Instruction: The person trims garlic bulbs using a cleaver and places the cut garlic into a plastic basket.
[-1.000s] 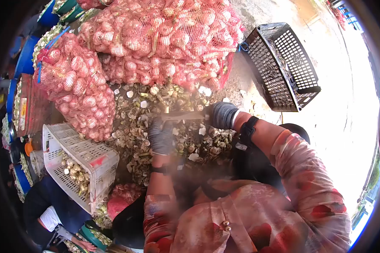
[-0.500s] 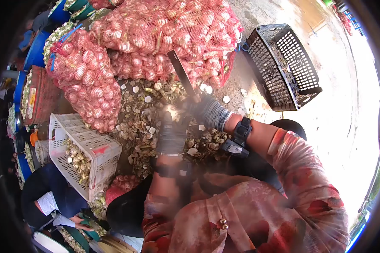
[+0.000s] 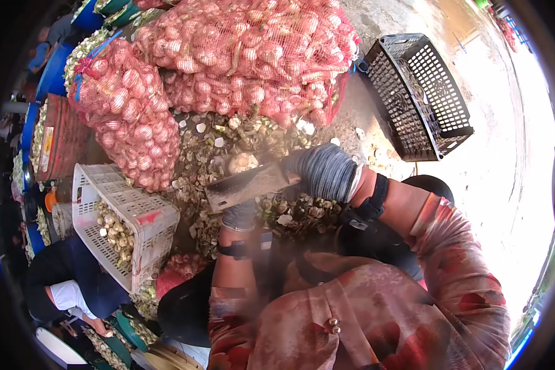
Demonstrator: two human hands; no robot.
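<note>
My right hand (image 3: pixel 327 172), in a grey knitted glove, is closed round the handle of a broad-bladed knife (image 3: pixel 246 190). The blade lies across my left hand (image 3: pixel 239 217), pointing left. A pale garlic bulb (image 3: pixel 243 163) shows just beyond the blade, at the end of my gloved left hand, which appears closed on it; the blade hides those fingers. Beneath both hands spreads a litter of garlic skins and trimmings (image 3: pixel 197 216).
Red mesh sacks of garlic (image 3: pixel 246 49) are piled ahead, with another sack (image 3: pixel 126 117) leaning at left. A white crate (image 3: pixel 157 228) holding garlic bulbs tilts at left. A black crate (image 3: pixel 407 105) stands at right. Another person's hand (image 3: pixel 102 327) is at lower left.
The knife has swung down from pointing up and away to lying across my left hand. My right hand has turned and shifted slightly right and down.
</note>
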